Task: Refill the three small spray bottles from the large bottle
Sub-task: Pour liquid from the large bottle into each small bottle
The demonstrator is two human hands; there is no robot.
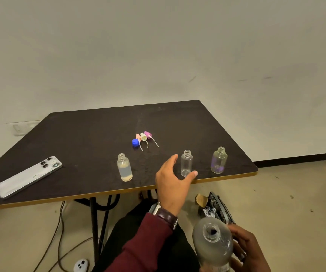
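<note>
Three small uncapped spray bottles stand along the near edge of the dark table (91,134): the left bottle (124,167) partly filled, the middle bottle (186,163) and the right bottle (218,160) empty. The left hand (173,183) is spread open beside the middle bottle. The large bottle (213,245), uncapped, is gripped by the right hand (246,250) below the table's right corner.
</note>
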